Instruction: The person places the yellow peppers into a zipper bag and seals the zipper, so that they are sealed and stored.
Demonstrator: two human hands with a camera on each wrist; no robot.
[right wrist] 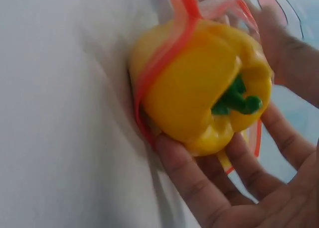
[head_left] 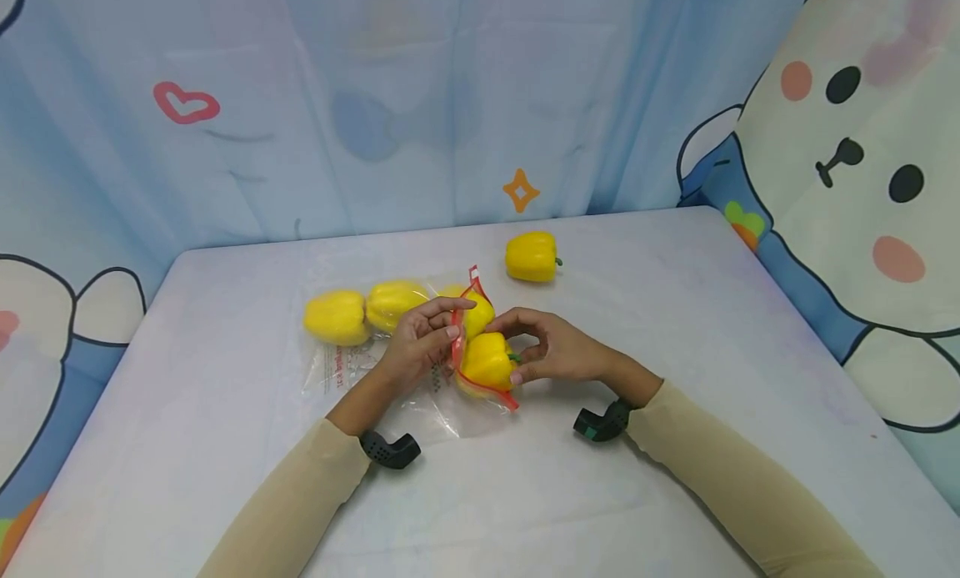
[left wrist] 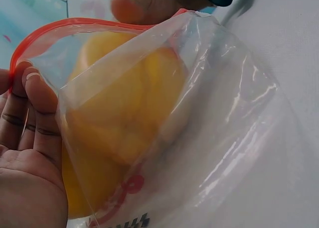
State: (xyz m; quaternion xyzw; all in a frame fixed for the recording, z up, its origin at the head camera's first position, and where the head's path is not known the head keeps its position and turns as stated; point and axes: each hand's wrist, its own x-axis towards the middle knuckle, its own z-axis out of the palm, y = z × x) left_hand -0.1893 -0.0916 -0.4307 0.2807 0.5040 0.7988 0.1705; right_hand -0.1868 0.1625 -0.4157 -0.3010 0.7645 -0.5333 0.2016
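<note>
A clear zip bag (head_left: 461, 424) with a red zip edge lies on the table, several yellow bell peppers (head_left: 336, 318) inside it. My left hand (head_left: 423, 336) pinches the red-edged rim between fingers and thumb, and the left wrist view shows the mouth held apart. At that mouth my right hand (head_left: 555, 344) holds a yellow bell pepper (right wrist: 199, 83) by its stem end. The green stem points out toward the right palm, while the pepper's other end sits within the red rim. Seen through the plastic in the left wrist view, peppers (left wrist: 114, 103) overlap, their outlines blurred.
Another yellow bell pepper (head_left: 531, 257) lies outside the bag, near the back of the white-covered table (head_left: 675, 294). A printed blue curtain (head_left: 375, 103) hangs behind the table. Dark wrist devices (head_left: 390, 450) sit at both cuffs.
</note>
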